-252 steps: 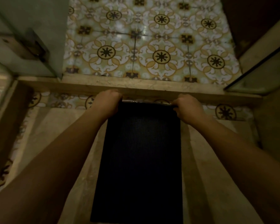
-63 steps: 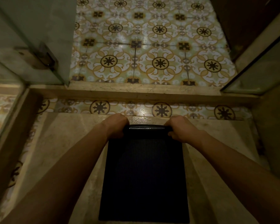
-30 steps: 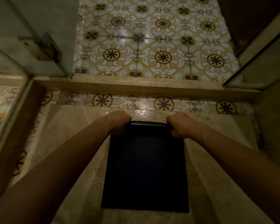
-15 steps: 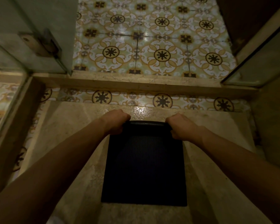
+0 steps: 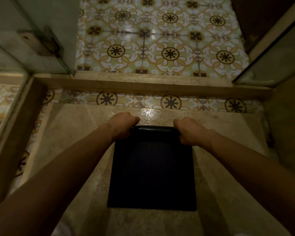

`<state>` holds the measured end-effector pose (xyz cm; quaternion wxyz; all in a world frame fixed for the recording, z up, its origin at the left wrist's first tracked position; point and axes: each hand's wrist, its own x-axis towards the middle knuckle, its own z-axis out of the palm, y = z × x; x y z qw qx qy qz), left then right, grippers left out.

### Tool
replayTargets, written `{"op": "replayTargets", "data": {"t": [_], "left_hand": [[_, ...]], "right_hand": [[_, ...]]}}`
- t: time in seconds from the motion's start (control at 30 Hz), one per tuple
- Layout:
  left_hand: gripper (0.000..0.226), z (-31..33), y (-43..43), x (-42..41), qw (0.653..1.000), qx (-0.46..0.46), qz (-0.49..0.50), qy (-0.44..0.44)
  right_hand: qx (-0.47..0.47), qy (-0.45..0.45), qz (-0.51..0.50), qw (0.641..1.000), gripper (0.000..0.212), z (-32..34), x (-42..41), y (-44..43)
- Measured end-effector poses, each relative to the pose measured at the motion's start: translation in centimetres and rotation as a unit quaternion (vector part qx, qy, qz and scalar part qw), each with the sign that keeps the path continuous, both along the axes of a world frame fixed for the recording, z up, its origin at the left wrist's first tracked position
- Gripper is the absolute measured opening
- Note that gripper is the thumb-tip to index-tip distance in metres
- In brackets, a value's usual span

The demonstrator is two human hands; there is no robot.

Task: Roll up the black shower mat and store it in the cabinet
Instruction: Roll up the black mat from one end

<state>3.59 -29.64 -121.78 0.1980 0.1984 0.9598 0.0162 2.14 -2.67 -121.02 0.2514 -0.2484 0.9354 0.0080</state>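
The black shower mat lies on the beige stone shower floor, its far end curled into a tight roll between my hands. My left hand grips the left end of the roll, fingers wrapped over it. At the right end my right hand holds the roll the same way. The flat part of the mat stretches toward me, and its near edge lies square on the floor. No cabinet is in view.
A raised stone threshold crosses the view beyond the hands, with patterned floor tiles past it. A glass door with a metal hinge stands at upper left, a glass panel at right.
The roll has grown and come toward me with both hands on it. The flat part of the mat is shorter than before.
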Motion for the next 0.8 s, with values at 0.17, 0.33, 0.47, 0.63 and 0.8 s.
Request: {"op": "replayTargets", "data": {"t": [0.17,0.33,0.47,0.63,0.8], "left_hand": [[0.029,0.0,0.2,0.0,0.999,-0.013,-0.020,-0.031],[0.030,1.1,0.4,-0.8,0.990,-0.052,-0.025,-0.126],[0.026,1.1,0.9,-0.4,0.995,-0.050,-0.018,-0.084],[0.017,0.7,1.0,0.4,0.998,-0.033,-0.017,-0.058],[0.027,1.0,0.7,-0.1,0.991,-0.033,-0.007,-0.132]], "right_hand": [[-0.016,0.012,-0.007,1.000,0.043,-0.2,0.1,0.4],[0.001,-0.014,0.004,1.000,0.027,0.2,-0.1,0.3],[0.001,-0.030,-0.015,0.999,0.029,0.5,0.0,0.0],[-0.009,-0.011,-0.021,1.000,0.028,0.3,0.3,-0.3],[-0.017,-0.033,-0.030,0.999,0.029,0.5,0.1,0.2]]}}
